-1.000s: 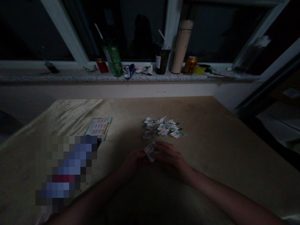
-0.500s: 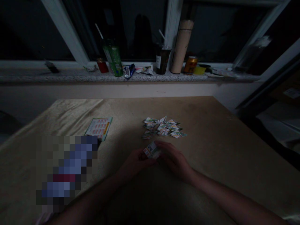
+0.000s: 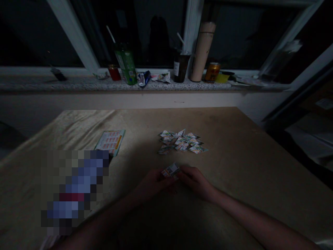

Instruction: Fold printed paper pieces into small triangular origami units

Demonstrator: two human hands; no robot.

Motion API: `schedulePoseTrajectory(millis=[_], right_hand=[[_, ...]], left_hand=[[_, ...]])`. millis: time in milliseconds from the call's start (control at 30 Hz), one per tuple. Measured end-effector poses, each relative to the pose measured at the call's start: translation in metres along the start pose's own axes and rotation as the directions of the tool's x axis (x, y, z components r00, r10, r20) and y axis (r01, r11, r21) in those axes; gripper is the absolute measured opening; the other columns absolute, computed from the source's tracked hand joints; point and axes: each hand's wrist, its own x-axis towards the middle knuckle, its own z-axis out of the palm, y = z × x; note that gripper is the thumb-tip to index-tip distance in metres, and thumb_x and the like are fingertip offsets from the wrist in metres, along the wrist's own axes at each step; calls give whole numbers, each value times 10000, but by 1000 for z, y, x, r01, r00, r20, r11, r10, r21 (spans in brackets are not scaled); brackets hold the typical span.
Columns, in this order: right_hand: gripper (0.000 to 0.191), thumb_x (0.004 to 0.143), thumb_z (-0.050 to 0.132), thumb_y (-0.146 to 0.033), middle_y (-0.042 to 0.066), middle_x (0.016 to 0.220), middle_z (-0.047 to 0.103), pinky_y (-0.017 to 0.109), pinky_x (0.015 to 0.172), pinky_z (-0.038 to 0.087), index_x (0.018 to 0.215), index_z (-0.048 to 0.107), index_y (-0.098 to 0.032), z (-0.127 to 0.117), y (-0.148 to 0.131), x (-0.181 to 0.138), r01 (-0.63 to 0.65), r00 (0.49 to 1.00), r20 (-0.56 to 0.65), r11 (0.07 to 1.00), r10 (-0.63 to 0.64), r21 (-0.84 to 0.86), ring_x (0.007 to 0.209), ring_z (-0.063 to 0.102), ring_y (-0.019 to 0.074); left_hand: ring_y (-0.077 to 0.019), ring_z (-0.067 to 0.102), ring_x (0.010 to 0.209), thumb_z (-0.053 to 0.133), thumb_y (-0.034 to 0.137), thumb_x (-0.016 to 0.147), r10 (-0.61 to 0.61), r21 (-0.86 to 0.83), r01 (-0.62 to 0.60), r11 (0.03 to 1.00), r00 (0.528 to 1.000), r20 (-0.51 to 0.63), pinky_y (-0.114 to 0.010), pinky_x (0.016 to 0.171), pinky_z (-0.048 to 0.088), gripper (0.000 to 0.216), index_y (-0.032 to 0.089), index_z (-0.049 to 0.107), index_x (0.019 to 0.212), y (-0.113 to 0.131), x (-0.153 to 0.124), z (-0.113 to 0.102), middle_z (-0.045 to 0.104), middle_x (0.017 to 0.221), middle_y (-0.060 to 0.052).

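Between my hands is a small piece of folded printed paper (image 3: 171,169), pale with orange and dark print. My left hand (image 3: 153,182) pinches its left and lower side. At its right edge, my right hand (image 3: 194,180) grips the same paper with thumb and fingers. Just beyond my hands, several folded paper pieces (image 3: 182,141) with pointed ends lie grouped on the table. Farther left lies a flat stack of printed sheets (image 3: 110,141) with red print and a yellow strip. Dim light hides the fine creases.
The table (image 3: 234,159) has a shiny, wrinkled cover at left. A blurred-out blue object (image 3: 80,184) lies near my left forearm. On the stone windowsill stand a green bottle (image 3: 127,66), a dark cup with straw (image 3: 181,66), a pink flask (image 3: 203,52) and an orange can (image 3: 212,72).
My right hand's fingers have drawn back from over the paper to its right edge and closed there. The paper has shifted slightly toward me and more of it shows.
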Motion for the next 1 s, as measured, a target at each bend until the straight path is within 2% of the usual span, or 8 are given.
schedulePoseTrajectory(millis=[300, 500, 700, 800, 1000], right_hand=[[345, 878, 438, -415, 8, 673, 556, 212, 582, 396, 744, 581, -130, -1, 7, 0, -26, 999, 48, 999, 25, 33, 617, 485, 117], [411, 887, 376, -476, -18, 619, 470, 204, 524, 327, 692, 513, -142, 3, 13, -1, -79, 996, 44, 997, 78, 17, 570, 406, 97], [443, 910, 314, -468, -34, 582, 429, 198, 501, 308, 645, 479, -153, 4, 14, -2, -73, 995, 69, 997, 75, -38, 535, 360, 85], [449, 918, 295, -455, -26, 579, 463, 199, 497, 315, 652, 492, -152, 4, 14, -2, -71, 995, 60, 993, 77, -98, 525, 382, 87], [399, 923, 323, -365, 8, 612, 541, 218, 553, 344, 649, 516, -150, 6, 13, 1, 12, 1000, -8, 953, -15, -304, 565, 467, 106]], left_hand=[[-150, 610, 552, 521, 465, 796, -20, 157, 13, 987, 999, 42, -211, 563, 451, 414, 105, 660, 649, -2, -1, 0, 666, 593, -24], [-131, 602, 555, 465, 455, 841, 24, 359, -62, 931, 994, 109, -170, 547, 419, 454, 106, 689, 657, -3, -4, 3, 667, 587, -21], [-125, 613, 582, 425, 432, 873, 62, 447, -131, 885, 984, 166, -154, 559, 418, 457, 116, 701, 693, -8, -4, 3, 680, 620, -14], [-119, 606, 569, 430, 442, 870, 62, 474, -127, 872, 987, 151, -152, 560, 414, 461, 121, 703, 682, -10, -2, 3, 674, 605, -7], [-117, 592, 562, 434, 436, 870, 69, 480, -126, 868, 988, 136, -156, 538, 393, 444, 121, 696, 698, -14, -2, 4, 668, 619, -7]])
